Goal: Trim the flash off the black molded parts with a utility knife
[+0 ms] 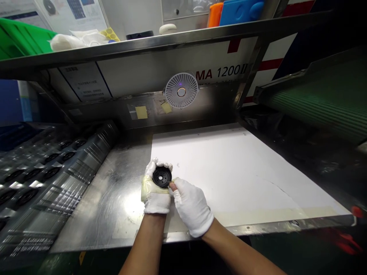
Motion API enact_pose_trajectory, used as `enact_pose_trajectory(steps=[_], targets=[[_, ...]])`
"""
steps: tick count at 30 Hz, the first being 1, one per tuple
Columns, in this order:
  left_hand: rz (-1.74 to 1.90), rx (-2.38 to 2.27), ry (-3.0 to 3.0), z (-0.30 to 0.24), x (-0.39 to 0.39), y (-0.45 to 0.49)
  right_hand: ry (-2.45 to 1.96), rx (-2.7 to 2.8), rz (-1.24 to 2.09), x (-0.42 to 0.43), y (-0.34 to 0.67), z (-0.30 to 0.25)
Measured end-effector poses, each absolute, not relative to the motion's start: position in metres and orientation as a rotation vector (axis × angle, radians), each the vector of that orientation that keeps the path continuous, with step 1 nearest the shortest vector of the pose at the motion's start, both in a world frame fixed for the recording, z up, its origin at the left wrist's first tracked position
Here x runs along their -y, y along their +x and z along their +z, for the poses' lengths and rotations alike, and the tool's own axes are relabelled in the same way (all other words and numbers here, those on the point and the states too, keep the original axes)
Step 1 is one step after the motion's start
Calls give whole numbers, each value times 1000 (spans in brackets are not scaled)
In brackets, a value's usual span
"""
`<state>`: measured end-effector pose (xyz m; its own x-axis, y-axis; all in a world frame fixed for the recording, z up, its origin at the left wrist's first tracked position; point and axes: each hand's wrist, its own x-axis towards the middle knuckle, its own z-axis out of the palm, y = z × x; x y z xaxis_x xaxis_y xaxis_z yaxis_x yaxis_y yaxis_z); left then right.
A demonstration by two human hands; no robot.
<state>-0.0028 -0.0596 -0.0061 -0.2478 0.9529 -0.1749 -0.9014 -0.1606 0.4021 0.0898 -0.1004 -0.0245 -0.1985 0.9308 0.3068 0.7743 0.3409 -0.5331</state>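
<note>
Black moulded disc at lower centre of the frame, pinched narrowly between the curled fingers of the gloved left hand and the gloved right hand, just above the edge of a white paper sheet. Risk of a slip from too light a pinch, with a drop onto the steel surface scuffing the disc.

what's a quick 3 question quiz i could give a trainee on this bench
1. Multiple choice: what does the left hand hold?
a) a black round part with a hole in its centre
b) a roll of tape
c) a screwdriver

2. True or false: the small white fan is above the white sheet and below the steel shelf.

3. Fill in the gap: the thumb of the right hand touches the ____ of the black round part.

Key: 1 a; 2 true; 3 edge
</note>
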Motion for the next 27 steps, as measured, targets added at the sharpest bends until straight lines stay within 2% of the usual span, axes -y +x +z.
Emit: enact_pose_trajectory(steps=[3, 8, 27], targets=[[1777, -536, 192, -6, 64, -4, -1461, 2044, 349, 102, 90, -24], [1532, -589, 302, -1, 72, -15, -1433, 2029, 331, 97, 95, -24], [1645, -534, 171, -7, 67, -13, -1404, 2055, 370, 106, 91, -26]])
